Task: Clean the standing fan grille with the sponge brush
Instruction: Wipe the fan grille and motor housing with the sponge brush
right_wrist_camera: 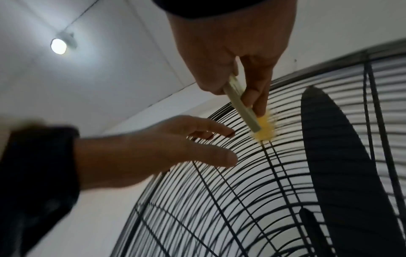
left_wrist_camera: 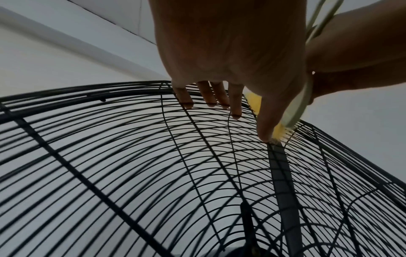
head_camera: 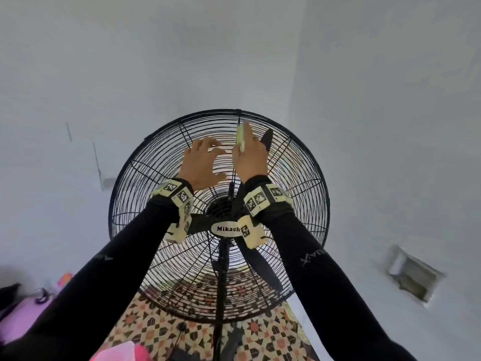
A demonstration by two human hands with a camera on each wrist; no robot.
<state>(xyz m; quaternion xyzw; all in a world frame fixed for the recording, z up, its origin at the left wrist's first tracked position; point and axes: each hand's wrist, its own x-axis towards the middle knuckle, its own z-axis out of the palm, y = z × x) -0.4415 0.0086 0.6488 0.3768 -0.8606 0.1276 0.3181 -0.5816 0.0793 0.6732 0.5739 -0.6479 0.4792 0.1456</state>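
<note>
Right hand [head_camera: 251, 155]: the sponge brush [head_camera: 241, 138] is gripped and pressed against the fan grille [head_camera: 145, 178] near 12 o'clock. Left hand [head_camera: 201, 165], with fingers spread and empty, is rested on the wires at 11 o'clock. A black blade [right_wrist_camera: 342, 156] is enclosed within the grille.

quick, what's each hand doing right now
Left hand: open, fingers spread, fingertips touching the fan grille, holding nothing.
Right hand: closed around the sponge brush, its yellow head against the grille wires.
</note>
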